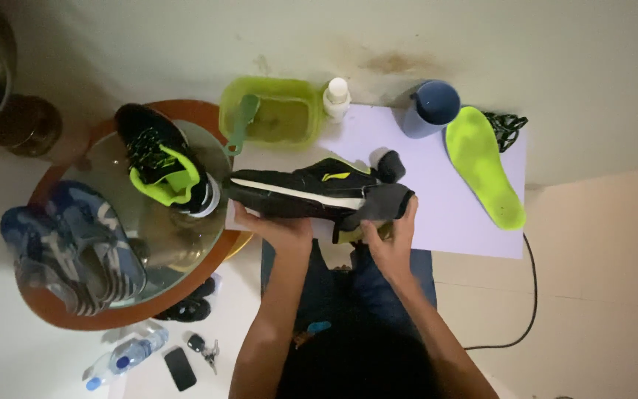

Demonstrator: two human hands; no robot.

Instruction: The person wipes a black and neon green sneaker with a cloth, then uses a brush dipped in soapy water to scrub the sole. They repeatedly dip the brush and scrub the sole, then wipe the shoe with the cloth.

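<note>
While the left hand (278, 225) grips the toe end of a black sneaker (300, 193) from below, the right hand (393, 236) presses a dark cloth (385, 203) against its heel; the shoe spans between both hands, and a green insole (485, 166) lies beyond the right hand.

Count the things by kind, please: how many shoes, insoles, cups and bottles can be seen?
Shoes: 4: held black shoe, black-green shoe, two blue shoes
Insoles: 1
Cups: 1
Bottles: 2
Total: 8
</note>
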